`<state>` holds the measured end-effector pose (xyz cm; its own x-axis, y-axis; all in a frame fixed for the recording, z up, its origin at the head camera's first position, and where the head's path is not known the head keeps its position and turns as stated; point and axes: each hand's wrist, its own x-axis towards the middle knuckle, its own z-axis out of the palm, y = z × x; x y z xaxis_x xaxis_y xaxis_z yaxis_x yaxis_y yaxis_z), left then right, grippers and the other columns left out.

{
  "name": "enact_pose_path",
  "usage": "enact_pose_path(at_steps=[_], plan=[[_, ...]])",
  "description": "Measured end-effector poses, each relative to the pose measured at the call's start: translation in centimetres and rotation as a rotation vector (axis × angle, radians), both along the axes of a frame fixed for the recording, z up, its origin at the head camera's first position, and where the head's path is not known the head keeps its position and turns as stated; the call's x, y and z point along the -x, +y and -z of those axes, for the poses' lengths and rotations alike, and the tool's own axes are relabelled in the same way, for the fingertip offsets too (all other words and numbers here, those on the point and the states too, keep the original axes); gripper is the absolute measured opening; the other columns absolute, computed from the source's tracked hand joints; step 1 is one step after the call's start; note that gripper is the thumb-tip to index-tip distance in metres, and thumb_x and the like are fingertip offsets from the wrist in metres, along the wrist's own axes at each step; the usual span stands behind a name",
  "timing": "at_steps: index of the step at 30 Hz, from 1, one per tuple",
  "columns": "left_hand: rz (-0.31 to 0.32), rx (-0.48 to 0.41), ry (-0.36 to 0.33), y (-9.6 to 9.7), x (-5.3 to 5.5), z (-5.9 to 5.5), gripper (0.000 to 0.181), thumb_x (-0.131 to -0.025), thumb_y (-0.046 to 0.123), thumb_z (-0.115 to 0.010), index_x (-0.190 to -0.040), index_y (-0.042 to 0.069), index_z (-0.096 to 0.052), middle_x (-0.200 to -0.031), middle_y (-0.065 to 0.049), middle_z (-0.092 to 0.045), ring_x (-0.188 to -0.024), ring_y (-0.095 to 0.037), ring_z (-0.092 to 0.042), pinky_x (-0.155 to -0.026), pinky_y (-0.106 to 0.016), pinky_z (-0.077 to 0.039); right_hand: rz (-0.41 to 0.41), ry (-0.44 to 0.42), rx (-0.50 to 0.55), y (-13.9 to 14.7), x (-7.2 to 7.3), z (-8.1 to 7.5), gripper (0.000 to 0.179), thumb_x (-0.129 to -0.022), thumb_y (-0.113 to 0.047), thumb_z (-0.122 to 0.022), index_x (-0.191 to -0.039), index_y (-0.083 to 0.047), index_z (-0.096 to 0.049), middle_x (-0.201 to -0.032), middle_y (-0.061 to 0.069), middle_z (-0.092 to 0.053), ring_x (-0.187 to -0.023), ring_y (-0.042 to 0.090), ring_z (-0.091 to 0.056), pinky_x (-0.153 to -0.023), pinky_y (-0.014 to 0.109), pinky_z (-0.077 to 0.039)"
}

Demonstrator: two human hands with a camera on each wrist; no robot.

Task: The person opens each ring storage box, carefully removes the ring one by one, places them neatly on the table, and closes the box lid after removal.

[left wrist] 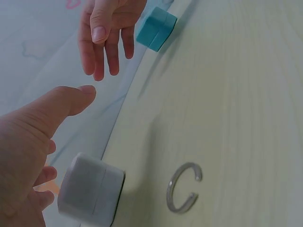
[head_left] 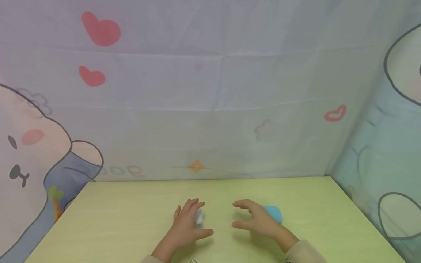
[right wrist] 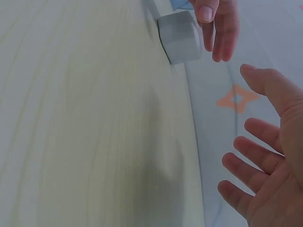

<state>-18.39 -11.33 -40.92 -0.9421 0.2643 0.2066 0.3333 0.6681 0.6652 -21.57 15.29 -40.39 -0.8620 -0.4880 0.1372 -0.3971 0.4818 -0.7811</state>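
Both hands hover over the pale wooden table, apart from each other, with nothing held. My left hand (head_left: 187, 226) has its fingers spread and thumb pointing right, beside a white rounded box (left wrist: 90, 191) that it partly covers in the head view. My right hand (head_left: 258, 219) points left with thumb and fingers apart. Just beyond it stands a light blue rounded box (head_left: 274, 213), partly hidden by that hand. A silver open ring, or cuff bracelet (left wrist: 182, 187), lies flat on the table near the white box; only its top edge shows in the head view.
The light wooden table (head_left: 138, 204) ends at a back edge against a hanging cloth (head_left: 204, 91) printed with hearts and cartoon animals. More of the cloth hangs at the right side (head_left: 394, 146).
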Motion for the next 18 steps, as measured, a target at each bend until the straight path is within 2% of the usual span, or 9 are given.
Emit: enact_pose_path(at_steps=[6, 12, 18], plan=[[0.016, 0.024, 0.004, 0.5, 0.1, -0.2, 0.081, -0.071, 0.043, -0.079, -0.136, 0.008, -0.045, -0.148, -0.019, -0.034, -0.140, -0.045, -0.021, -0.108, -0.068, -0.004, 0.004, 0.022, -0.002, 0.7, -0.2, -0.2, 0.059, -0.083, -0.033, -0.072, -0.131, -0.006, -0.051, -0.135, 0.010, -0.053, -0.125, 0.038, -0.047, -0.102, 0.058, -0.037], [0.049, 0.011, -0.030, 1.0, 0.2, -0.5, 0.084, -0.072, 0.043, -0.078, -0.138, 0.006, -0.041, -0.149, -0.019, -0.031, -0.141, -0.044, -0.018, -0.110, -0.066, -0.006, 0.008, 0.025, -0.005, 1.1, -0.1, -0.2, 0.059, -0.083, -0.033, -0.072, -0.131, -0.006, -0.051, -0.136, 0.010, -0.052, -0.125, 0.038, -0.047, -0.102, 0.059, -0.037], [0.061, 0.007, -0.027, 1.5, 0.3, -0.4, 0.084, -0.073, 0.043, -0.077, -0.139, 0.007, -0.040, -0.149, -0.018, -0.030, -0.142, -0.042, -0.017, -0.111, -0.064, -0.006, 0.015, 0.016, 0.004, 1.6, -0.2, -0.3, 0.058, -0.083, -0.032, -0.072, -0.131, -0.005, -0.052, -0.136, 0.011, -0.052, -0.125, 0.039, -0.047, -0.102, 0.060, -0.036]])
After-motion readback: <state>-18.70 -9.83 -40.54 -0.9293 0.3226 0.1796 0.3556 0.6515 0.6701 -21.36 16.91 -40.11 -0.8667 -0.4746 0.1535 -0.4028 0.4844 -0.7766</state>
